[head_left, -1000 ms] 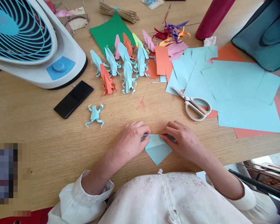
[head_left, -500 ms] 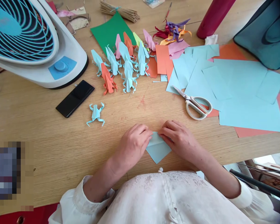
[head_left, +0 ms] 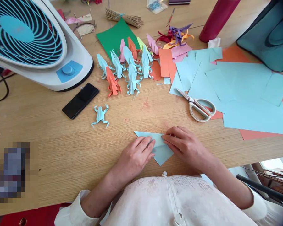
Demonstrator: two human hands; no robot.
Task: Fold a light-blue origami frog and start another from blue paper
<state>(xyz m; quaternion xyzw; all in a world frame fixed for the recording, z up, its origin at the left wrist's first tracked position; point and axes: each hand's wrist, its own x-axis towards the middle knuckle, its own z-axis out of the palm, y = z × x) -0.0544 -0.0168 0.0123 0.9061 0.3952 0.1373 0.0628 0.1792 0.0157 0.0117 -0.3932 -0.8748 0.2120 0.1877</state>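
Observation:
A light blue paper folded into a triangle (head_left: 160, 151) lies on the wooden table (head_left: 61, 147) near its front edge. My left hand (head_left: 134, 158) rests flat on the paper's left part, fingers stretched out. My right hand (head_left: 185, 144) presses its fingertips on the paper's top edge at the middle, fingers close together. A small light blue folded frog (head_left: 100, 115) sits to the left of my hands.
White-handled scissors (head_left: 198, 106) lie on light blue sheets (head_left: 240, 91) at the right. A row of folded paper figures (head_left: 128, 67), a green sheet (head_left: 114, 36), a black phone (head_left: 80, 100) and a white and blue fan (head_left: 35, 47) stand further back. A dark red bottle (head_left: 218, 18) stands far right.
My left hand slid down and flattened on the paper, uncovering the triangle's left corner. My right hand stayed pressing at the top edge. The view shifted slightly.

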